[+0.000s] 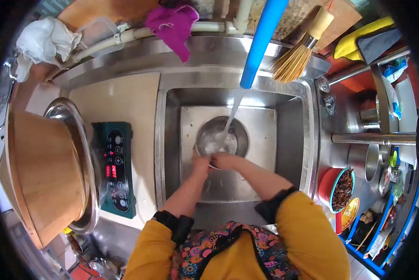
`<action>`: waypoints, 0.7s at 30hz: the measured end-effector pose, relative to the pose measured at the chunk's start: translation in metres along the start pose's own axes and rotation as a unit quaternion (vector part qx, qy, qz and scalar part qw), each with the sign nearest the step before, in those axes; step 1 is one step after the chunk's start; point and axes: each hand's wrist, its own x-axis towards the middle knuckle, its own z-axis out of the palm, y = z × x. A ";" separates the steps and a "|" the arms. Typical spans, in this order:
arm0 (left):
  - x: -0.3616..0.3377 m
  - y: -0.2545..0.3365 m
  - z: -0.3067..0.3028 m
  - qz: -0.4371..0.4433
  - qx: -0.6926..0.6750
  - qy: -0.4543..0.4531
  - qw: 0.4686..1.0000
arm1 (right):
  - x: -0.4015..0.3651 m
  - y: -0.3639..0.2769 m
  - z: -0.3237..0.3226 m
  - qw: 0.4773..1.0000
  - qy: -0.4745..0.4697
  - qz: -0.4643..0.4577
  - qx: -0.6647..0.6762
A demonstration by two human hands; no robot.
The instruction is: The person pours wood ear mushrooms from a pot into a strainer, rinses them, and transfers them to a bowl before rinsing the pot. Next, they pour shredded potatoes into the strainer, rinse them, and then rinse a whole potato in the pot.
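A round metal bowl [241, 135] stands in the steel sink [172, 154] under a stream of water [234, 109]. The water falls from a blue pipe [261, 44], and the bowl holds frothy, churning water. At the near left rim of the bowl, my left hand [201, 164] is closed on its side. My right hand [225, 161] is curled at the near rim, partly over the water. Its fingertips are hidden, and I cannot make out what they hold.
Left of the sink are an induction cooker [117, 170] with lit red digits and a large wooden barrel [44, 172] in a metal basin. A bamboo brush [296, 58] and purple cloth [172, 28] hang behind. To the right stands a red pot [328, 189] of dark dried pieces.
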 end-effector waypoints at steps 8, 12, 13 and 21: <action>0.009 -0.033 -0.012 -0.071 -0.203 -0.027 0.976 | -0.044 0.026 -0.012 0.880 0.305 0.182 0.314; 0.015 -0.065 -0.022 -0.158 -0.314 -0.015 0.936 | -0.053 0.012 -0.004 0.887 0.332 0.146 0.285; -0.006 -0.048 -0.025 -0.184 -0.282 -0.032 0.941 | -0.063 0.006 -0.004 0.894 0.346 0.148 0.241; 0.008 0.049 0.001 0.310 0.272 0.052 0.909 | -0.001 0.080 0.066 0.677 0.256 0.174 0.668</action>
